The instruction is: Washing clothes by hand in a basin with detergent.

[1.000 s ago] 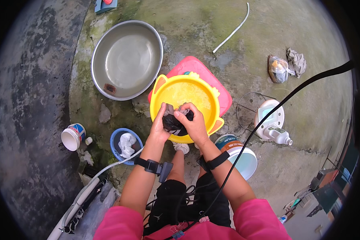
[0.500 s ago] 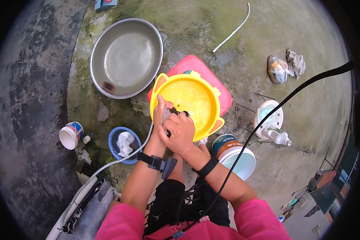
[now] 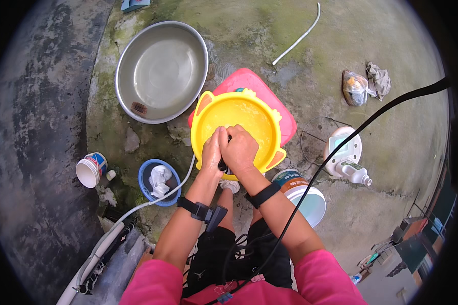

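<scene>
A yellow animal-shaped basin [image 3: 276,133], with ears on its rim and shallow liquid inside, rests on a pink, stool-like surface [image 3: 234,81]. Over its near half, my left hand [image 3: 211,152] and my right hand [image 3: 240,150] are pressed together, fingers closed. Between the palms sits a small black object [image 3: 222,163]. Most of it is hidden by the hands, and I cannot make out its kind. Both wrists wear black straps.
A large metal tub [image 3: 163,71] with liquid stands at the far left. A blue bucket [image 3: 141,184] with white cloth is nearer. A grey hose [image 3: 152,202] runs by my left arm. At the right are a paint bucket [image 3: 310,203] and a white bottle [image 3: 353,173].
My hands have shifted slightly and closed together, turning the black object between them. My right hand now lies more alongside the left than across it.
</scene>
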A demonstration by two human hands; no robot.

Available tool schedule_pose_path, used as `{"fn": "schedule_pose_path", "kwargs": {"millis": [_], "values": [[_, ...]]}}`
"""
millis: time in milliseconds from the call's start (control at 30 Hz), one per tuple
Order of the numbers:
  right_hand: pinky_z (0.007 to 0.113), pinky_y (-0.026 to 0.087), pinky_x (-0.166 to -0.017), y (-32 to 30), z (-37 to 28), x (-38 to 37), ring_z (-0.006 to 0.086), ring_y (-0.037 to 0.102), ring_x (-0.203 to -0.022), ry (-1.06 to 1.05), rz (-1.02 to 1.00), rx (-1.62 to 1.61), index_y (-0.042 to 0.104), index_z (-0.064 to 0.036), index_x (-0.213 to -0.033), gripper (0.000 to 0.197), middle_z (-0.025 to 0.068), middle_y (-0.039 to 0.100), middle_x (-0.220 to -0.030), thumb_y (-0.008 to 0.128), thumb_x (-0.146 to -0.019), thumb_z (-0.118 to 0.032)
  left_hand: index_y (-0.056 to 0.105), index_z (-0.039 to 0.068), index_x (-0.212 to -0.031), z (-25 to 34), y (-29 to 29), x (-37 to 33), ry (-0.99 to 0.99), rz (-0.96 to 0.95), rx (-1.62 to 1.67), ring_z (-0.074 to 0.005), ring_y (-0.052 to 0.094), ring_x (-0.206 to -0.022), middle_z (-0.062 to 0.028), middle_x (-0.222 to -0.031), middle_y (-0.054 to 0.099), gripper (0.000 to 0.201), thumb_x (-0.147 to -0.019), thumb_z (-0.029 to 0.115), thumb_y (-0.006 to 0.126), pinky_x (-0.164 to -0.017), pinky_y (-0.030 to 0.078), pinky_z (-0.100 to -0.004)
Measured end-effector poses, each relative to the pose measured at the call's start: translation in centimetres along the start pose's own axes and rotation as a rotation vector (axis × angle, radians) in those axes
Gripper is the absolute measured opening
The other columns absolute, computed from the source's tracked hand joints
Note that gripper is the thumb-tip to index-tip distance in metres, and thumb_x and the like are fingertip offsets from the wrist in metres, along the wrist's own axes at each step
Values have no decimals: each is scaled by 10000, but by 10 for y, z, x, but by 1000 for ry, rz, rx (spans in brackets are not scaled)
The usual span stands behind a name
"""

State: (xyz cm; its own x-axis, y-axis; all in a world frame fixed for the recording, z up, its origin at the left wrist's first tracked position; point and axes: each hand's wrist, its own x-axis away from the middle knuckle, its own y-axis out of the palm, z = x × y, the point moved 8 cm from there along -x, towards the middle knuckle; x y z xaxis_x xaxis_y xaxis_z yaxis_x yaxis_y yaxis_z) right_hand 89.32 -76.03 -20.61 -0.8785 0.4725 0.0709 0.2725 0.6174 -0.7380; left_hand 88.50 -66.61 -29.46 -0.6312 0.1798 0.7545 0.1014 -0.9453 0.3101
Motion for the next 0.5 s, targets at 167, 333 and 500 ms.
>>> {"fn": "schedule_pose_path", "kwargs": {"millis": [167, 333, 500], "values": [[368, 432, -529, -5, -15, 2, 284, 543, -584, -29, -74, -19, 585, -55, -632, 193, 108, 528, -634, 566, -746, -210, 541, 67, -881, 8, 0, 13, -115, 14, 171, -129, 549, -725, -41, -809, 563, 319, -886, 371, 446, -664, 450, -257], [357, 431, -499, -6, -40, 23, 263, 542, -546, -282, -26, -8, 569, -77, -553, 179, 91, 520, -583, 585, -703, -173, 483, 132, -661, -13, -33, -14, -79, 103, 175, -109, 468, -552, 1, -623, 480, 334, -870, 391, 473, -515, 398, -266], [373, 421, -485, -1, 23, -9, 295, 535, -527, 114, -18, -47, 567, -47, -577, 214, 119, 521, -587, 563, -727, -199, 563, 26, -945, 8, 10, 20, -105, 134, 81, -118, 553, -738, -33, -833, 576, 307, -883, 313, 471, -664, 439, -256]]}}
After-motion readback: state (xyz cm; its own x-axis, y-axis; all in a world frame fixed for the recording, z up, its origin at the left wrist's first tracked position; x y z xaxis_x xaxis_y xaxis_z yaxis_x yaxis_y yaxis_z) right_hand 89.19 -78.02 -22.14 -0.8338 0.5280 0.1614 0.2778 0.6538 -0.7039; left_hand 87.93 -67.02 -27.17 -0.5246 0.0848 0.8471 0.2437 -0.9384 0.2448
